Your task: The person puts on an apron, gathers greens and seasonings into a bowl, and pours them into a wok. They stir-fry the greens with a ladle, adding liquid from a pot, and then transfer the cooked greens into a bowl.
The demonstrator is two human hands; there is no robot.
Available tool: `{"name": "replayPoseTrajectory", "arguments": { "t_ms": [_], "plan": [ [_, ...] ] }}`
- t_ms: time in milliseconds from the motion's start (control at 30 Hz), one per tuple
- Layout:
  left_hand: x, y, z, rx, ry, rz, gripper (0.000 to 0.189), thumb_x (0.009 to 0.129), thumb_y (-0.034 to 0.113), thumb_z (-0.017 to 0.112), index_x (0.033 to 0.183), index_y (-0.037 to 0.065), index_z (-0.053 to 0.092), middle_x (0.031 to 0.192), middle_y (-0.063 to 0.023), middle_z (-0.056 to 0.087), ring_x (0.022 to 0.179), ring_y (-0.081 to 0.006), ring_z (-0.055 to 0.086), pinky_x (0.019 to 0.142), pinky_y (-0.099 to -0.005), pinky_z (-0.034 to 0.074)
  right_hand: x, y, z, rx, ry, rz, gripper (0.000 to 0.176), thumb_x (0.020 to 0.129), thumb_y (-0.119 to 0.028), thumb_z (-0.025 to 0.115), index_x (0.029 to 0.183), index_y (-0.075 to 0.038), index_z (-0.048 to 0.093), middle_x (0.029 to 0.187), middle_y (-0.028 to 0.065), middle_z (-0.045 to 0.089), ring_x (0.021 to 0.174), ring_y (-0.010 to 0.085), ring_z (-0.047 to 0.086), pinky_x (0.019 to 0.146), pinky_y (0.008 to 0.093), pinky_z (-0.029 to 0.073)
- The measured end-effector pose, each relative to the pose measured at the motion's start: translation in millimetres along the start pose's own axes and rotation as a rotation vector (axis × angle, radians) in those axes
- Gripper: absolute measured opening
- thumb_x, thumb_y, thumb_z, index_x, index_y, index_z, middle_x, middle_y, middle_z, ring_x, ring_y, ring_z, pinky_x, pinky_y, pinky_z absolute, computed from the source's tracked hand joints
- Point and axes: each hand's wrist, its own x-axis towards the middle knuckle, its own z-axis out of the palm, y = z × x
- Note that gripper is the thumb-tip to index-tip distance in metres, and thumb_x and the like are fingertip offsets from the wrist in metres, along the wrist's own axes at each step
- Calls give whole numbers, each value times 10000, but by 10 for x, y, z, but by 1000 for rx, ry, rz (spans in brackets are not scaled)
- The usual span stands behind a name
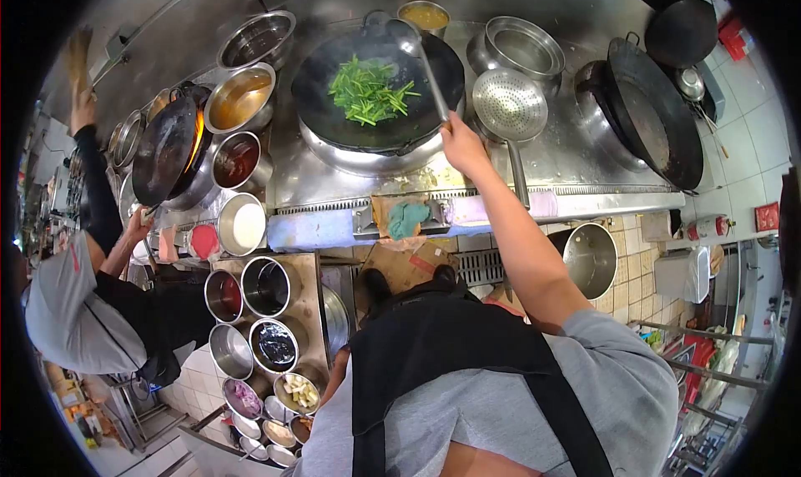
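Observation:
My right hand is closed around the handle of a long metal ladle. The ladle's bowl is over the far right rim of a large black wok, up and to the right of the food. Chopped green stalk vegetables lie in a heap in the wok, apart from the ladle. Only a sliver of my left arm shows beside my apron; my left hand is out of sight. Right of the wok, near my right forearm, a perforated skimmer rests on a pot with its handle pointing toward me.
A co-worker at the left grips a tilted wok above flames. Pots of red sauce, amber liquid and white contents stand between us. A side cart carries several containers. Another black wok leans at right.

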Motion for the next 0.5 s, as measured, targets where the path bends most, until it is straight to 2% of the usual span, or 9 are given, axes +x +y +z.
{"name": "replayPoseTrajectory", "arguments": {
  "t_ms": [33, 67, 133, 167, 233, 300, 367, 433, 500],
  "plan": [
    [32, 10, 10, -26, 2, 44, 330, 896, 301, 463, 1024, 62, 650, 1020, -185, 643, 985, -357, 598, 859, -406, 466, 98, -172, -23, 62, -98, 91, 452, 909, -245, 492, 1293, -18, 416, 925, 221, 641, 832, 363, 629, 775, 386, 494],
    [71, 58, 13, -68, 15, 110, 334, 898, 306, 463, 1026, 59, 649, 1017, -186, 643, 984, -357, 598, 857, -405, 466, 138, -448, -138, 368, -336, 384, 409, 913, -258, 481, 1251, -28, 453, 998, 246, 632, 898, 377, 622, 810, 405, 482],
    [180, 247, -9, -182, 44, 260, 343, 902, 315, 463, 1029, 55, 647, 1010, -189, 644, 982, -358, 599, 853, -403, 467, 178, -514, -55, 540, -533, 474, 454, 921, -284, 506, 1323, -92, 423, 944, 165, 638, 773, 245, 608, 741, 328, 487],
    [301, 206, 24, -100, 46, 168, 352, 905, 325, 468, 1037, 51, 645, 1009, -183, 648, 981, -347, 604, 850, -393, 467, 128, -458, -64, 540, -535, 477, 454, 921, -284, 506, 1323, -92, 423, 944, 165, 638, 773, 245, 608, 741, 328, 487],
    [295, 852, -193, 69, 28, -15, 371, 912, 344, 477, 1055, 44, 641, 1006, -172, 657, 978, -323, 613, 843, -373, 468, -26, -261, -118, 181, -403, 2, 410, 915, -233, 496, 1316, -159, 455, 959, 161, 645, 792, 262, 629, 720, 355, 497],
    [433, 987, -247, -101, 63, -1, 372, 909, 350, 491, 1059, 43, 638, 1001, -165, 661, 972, -306, 618, 838, -365, 469, -206, 105, -375, -166, -360, -116, 407, 891, -193, 494, 1298, -215, 488, 997, 151, 653, 882, 309, 635, 744, 399, 495],
    [508, 1128, -241, -279, 95, 15, 374, 907, 356, 504, 1064, 42, 636, 996, -158, 665, 966, -289, 623, 833, -358, 470, -265, 186, -867, -419, -383, 35, 412, 858, -172, 522, 1265, -235, 509, 1016, 135, 657, 947, 348, 615, 763, 448, 484],
    [327, 1419, -324, -390, 119, 58, 384, 899, 368, 523, 1067, 41, 636, 980, -148, 669, 949, -266, 632, 819, -350, 476, -268, 650, -1002, -597, -238, 51, 361, 837, -191, 566, 1196, -192, 523, 965, 153, 660, 918, 353, 620, 753, 465, 483],
    [99, 1739, -470, -272, 77, -2, 387, 899, 369, 524, 1068, 38, 634, 968, -145, 670, 925, -252, 638, 809, -346, 481, -367, 569, -1121, -567, -251, 119, 314, 840, -199, 570, 1150, -168, 523, 947, 166, 655, 907, 360, 619, 751, 471, 482]
  ]
}}
